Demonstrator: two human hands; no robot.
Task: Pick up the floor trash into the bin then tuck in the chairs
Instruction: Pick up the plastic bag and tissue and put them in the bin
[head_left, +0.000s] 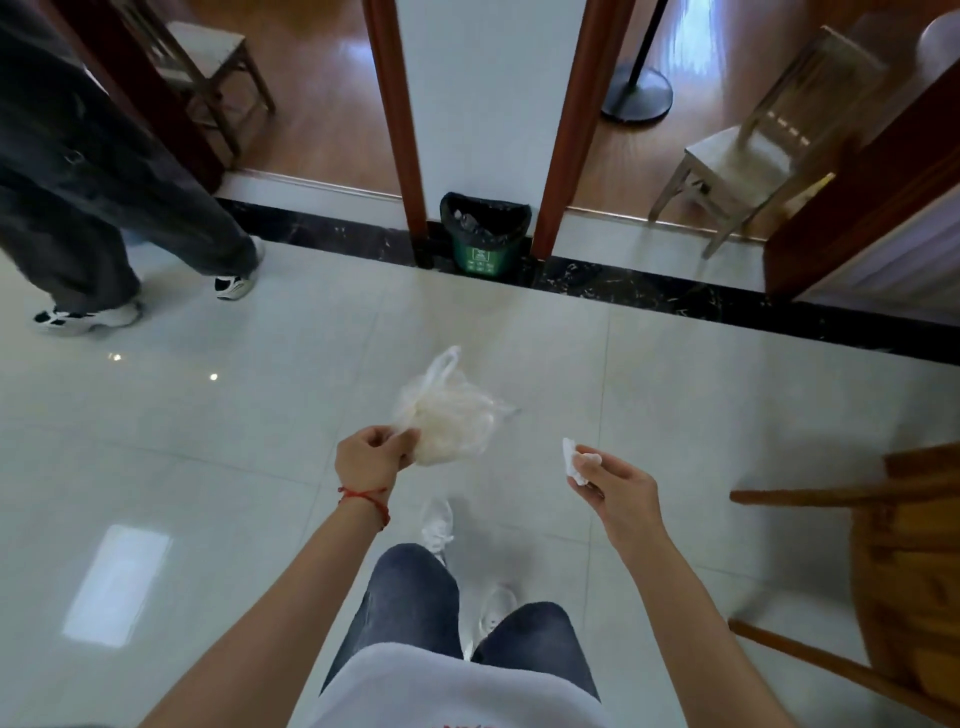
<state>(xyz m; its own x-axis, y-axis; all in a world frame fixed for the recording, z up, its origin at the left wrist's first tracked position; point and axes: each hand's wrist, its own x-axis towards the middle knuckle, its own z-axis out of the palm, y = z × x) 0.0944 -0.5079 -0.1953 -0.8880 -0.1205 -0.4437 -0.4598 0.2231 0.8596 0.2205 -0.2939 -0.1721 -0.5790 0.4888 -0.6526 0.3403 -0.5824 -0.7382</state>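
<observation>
Head view, looking down. The left hand, wearing a red cord at the wrist, pinched a crumpled clear plastic bag between thumb and curled fingers; the bag stood up and away from the fingertips, one handle loop raised, and its contents could not be made out through the film. The right hand pinched a small white tissue wad at the fingertips, so that part of the wad was hidden behind the fingers. Both items were held above the pale tiled floor, on the near side of the green bin and well apart from it. The bin, lined with a black bag, stood against a white pillar between two reddish wooden posts, on a dark marble strip; what lay inside it was too small to identify. To the right of the bin, beyond the strip, a light wooden chair stood on brown flooring. Nearer and farther right of the bin, a darker wooden chair was blurred and cut off by the frame edge. Left of the bin, another person's legs were visible, the body cut off above.
</observation>
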